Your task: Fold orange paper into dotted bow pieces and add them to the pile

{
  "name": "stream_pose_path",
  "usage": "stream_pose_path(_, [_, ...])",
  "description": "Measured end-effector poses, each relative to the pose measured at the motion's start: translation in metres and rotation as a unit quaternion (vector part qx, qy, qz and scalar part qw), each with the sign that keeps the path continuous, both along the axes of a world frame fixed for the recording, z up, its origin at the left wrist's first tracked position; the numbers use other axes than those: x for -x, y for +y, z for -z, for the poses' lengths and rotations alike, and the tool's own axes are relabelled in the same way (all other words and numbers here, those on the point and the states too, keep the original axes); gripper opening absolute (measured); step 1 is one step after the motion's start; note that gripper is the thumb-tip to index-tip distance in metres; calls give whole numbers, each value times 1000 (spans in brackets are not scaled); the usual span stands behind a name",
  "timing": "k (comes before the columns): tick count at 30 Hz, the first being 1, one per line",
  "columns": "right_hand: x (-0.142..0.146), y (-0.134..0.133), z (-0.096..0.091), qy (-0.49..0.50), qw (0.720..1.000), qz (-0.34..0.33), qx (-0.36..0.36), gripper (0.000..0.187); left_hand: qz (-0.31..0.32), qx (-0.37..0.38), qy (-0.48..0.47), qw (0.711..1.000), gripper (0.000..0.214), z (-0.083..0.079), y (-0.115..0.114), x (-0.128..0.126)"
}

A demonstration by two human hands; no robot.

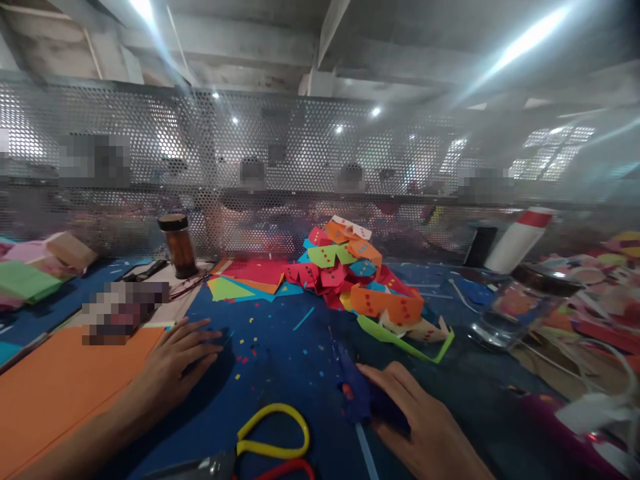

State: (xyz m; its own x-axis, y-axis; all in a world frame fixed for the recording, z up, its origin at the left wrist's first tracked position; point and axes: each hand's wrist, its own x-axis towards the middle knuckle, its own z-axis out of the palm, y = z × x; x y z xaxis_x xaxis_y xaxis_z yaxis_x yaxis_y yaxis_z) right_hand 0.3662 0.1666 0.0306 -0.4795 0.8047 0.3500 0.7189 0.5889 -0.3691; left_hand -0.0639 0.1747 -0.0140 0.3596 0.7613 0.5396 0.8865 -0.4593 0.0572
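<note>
My left hand [175, 363] lies flat on the blue table cover, fingers spread, at the edge of an orange paper sheet [55, 393]. My right hand [420, 420] rests over a blue glue gun [353, 387] lying on the table, its fingers curled round the gun's body. A heap of folded paper pieces [360, 273] in red, orange, green and blue with dots sits beyond both hands at the middle.
Yellow-handled scissors [273, 437] lie near the front edge. A brown jar [179, 245] stands back left, a glass jar [520, 303] and a white bottle [517, 240] at right. Paper scraps litter the cover. A perforated metal screen [300, 167] closes the far side, people behind it.
</note>
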Motion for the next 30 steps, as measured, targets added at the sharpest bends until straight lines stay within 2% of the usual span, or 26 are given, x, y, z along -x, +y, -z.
stream_pose_path(4, [1,0,3,6,999,0,-49,45,1,6,23,1000,20,-1,0,-2])
stream_pose_path(9, [-2,3,9,-7,998,28,-57,43,1,5,19,1000,20,2,1,-1])
stream_pose_path(18, [-1,4,12,-9,999,23,-39,45,15,-2,29,999,19,-2,-1,-4])
stream_pose_path(25, [2,2,7,-4,1000,24,-16,43,33,-2,1,999,17,-7,-6,-7])
stream_pose_path(30, [2,0,9,-3,1000,28,-5,43,40,6,-21,999,16,-9,-6,-10])
